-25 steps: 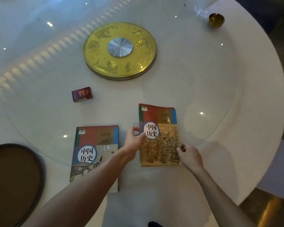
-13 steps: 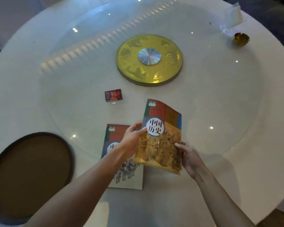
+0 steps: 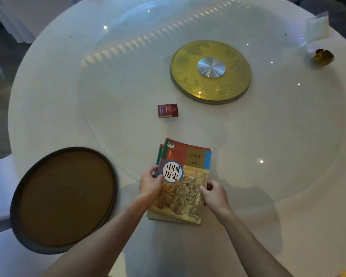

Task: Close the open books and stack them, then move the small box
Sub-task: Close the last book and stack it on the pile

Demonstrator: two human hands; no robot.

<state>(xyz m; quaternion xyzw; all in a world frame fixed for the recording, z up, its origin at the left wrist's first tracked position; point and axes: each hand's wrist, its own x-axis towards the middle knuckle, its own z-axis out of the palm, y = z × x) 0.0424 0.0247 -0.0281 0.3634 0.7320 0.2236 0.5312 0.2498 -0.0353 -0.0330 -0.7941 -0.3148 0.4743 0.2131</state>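
Two closed history textbooks lie stacked near the table's front. The top book (image 3: 185, 176) has a red and blue cover with a yellow battle picture. Only a thin strip of the lower book (image 3: 158, 154) shows along its left edge. My left hand (image 3: 150, 182) grips the top book's left edge, thumb on the cover. My right hand (image 3: 214, 194) holds its right edge. A small dark red box (image 3: 167, 110) lies flat on the glass beyond the books, apart from both hands.
A round dark-rimmed brown tray (image 3: 16, 196) sits to the left of the books. A gold disc with a silver hub (image 3: 210, 71) lies at the table's centre. A small gold object (image 3: 323, 56) and a clear packet (image 3: 316, 29) are at the far right.
Both hands lifted the right-hand book, carried it left and set it on top of the other book. The camera view shifted left.
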